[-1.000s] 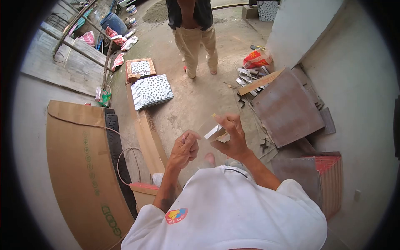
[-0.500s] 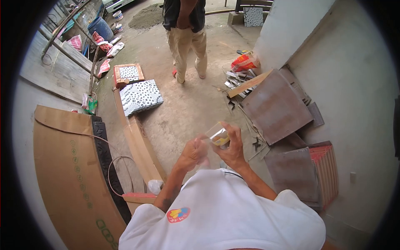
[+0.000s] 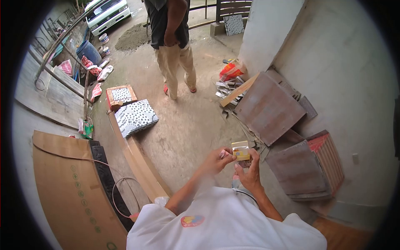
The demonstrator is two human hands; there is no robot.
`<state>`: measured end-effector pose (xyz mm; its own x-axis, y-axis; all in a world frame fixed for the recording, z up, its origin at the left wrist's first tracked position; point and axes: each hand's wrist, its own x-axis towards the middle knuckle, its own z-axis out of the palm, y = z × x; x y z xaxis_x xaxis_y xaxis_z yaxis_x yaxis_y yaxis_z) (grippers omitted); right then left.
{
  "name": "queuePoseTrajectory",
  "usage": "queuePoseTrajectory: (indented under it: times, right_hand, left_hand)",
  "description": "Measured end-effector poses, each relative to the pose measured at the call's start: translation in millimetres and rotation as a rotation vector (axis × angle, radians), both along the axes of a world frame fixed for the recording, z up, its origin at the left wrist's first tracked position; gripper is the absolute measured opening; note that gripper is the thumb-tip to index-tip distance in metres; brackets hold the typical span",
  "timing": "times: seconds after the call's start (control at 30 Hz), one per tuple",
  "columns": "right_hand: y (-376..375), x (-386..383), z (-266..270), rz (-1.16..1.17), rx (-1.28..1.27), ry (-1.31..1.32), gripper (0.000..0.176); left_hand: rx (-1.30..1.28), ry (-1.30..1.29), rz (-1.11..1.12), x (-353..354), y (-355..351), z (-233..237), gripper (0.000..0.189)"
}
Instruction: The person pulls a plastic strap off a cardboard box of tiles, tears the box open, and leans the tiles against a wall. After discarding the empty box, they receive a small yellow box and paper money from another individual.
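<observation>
A small yellow-and-white cigarette pack [image 3: 241,152] is held up in front of my chest, its top open and silvery foil showing inside. My right hand [image 3: 251,174] grips the pack from the right and below, thumb and fingers closed around it. My left hand [image 3: 216,161] is at the pack's left edge with its fingers pinched together. Something pale shows between those fingertips, too small to make out.
A person [image 3: 175,50] in beige trousers stands ahead. Patterned tiles [image 3: 136,116] and long cardboard [image 3: 139,156] lie left, beside a large cardboard sheet [image 3: 66,183]. Brown tiles [image 3: 271,109] and stacked tiles [image 3: 298,168] lean by the right wall, near scraps and a red bag [image 3: 232,71].
Both hands and the pack have moved right and lower in view. The pack has turned and its open top now faces me. The view has shifted, showing more of a white vehicle.
</observation>
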<state>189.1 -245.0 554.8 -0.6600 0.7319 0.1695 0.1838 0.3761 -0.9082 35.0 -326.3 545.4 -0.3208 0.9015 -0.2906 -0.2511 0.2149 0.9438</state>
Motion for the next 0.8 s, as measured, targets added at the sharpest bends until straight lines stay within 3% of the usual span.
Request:
queuePoseTrajectory:
  times: [0.07, 0.17, 0.27, 0.37, 0.4, 0.47, 0.5, 0.6, 0.67, 0.73, 0.8]
  right_hand:
    - [9.7, 19.4, -2.8, 0.067, 0.246, -0.104, 0.044]
    - [16.7, 44.0, -6.8, 0.056, -0.019, -0.106, 0.024]
    - [28.8, 75.0, 16.7, 0.075, 0.030, -0.244, 0.028]
    - [41.1, 110.9, 7.5, -0.050, 0.212, -0.104, 0.024]
    - [47.0, 128.6, 2.3, -0.071, 0.079, -0.148, 0.025]
    - [63.4, 172.8, -11.9, -0.105, -0.188, -0.232, 0.027]
    - [70.1, 195.5, -23.1, -0.159, -0.281, -0.207, 0.027]
    - [88.2, 256.3, -47.0, -0.259, -0.610, -0.106, 0.026]
    - [96.5, 298.6, -51.2, -0.274, -0.882, -0.031, 0.025]
    - [99.0, 343.5, -49.8, -0.287, -0.943, 0.006, 0.024]
    - [98.6, 387.1, -47.9, -0.281, -1.009, -0.008, 0.023]
  left_hand:
    - [0.051, 0.102, -0.018, 10.1, 1.1, -9.0, 0.026]
    - [0.071, 0.316, -0.059, 32.7, 0.3, -11.9, 0.024]
    - [-0.030, 0.379, -0.128, 64.7, 6.2, 11.9, 0.022]
    - [0.027, 0.552, -0.213, 105.7, 22.2, 4.9, 0.023]
    - [0.080, 0.640, -0.245, 122.5, 28.9, -6.6, 0.023]
    - [0.051, 0.560, -0.282, 160.6, 48.7, -27.0, 0.025]
    - [0.031, 0.519, -0.299, 183.8, 58.8, -30.8, 0.025]
    - [-0.037, 0.763, -0.376, 252.4, 87.1, -31.9, 0.027]
    - [-0.161, 0.701, -0.433, 299.0, 103.7, -33.9, 0.028]
    - [-0.237, 0.609, -0.449, 343.8, 107.5, -24.2, 0.030]
    - [-0.169, 0.685, -0.485, 379.8, 108.0, -36.8, 0.032]
